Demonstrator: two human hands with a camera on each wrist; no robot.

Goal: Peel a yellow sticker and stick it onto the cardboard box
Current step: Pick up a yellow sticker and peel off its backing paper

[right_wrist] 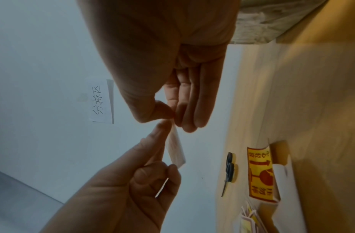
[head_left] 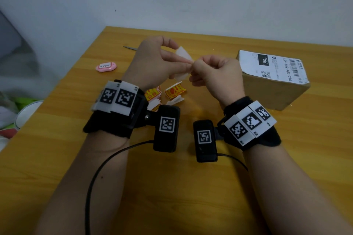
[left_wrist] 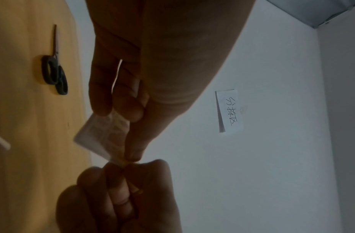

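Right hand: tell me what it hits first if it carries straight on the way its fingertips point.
The right hand points toward the left hand; it would likely meet the sticker pinched between them first, then the left fingertips.

Both forearms bare, no sleeves. Each wrist wore a black fabric band w/ white plates printed in black square-code markers. Left band (head_left: 114,112) carried a black camera block (head_left: 166,129) w/ one marker, silver screw at its bracket, black cable trailing. Right band (head_left: 252,123) same: block (head_left: 204,140), thin cable.
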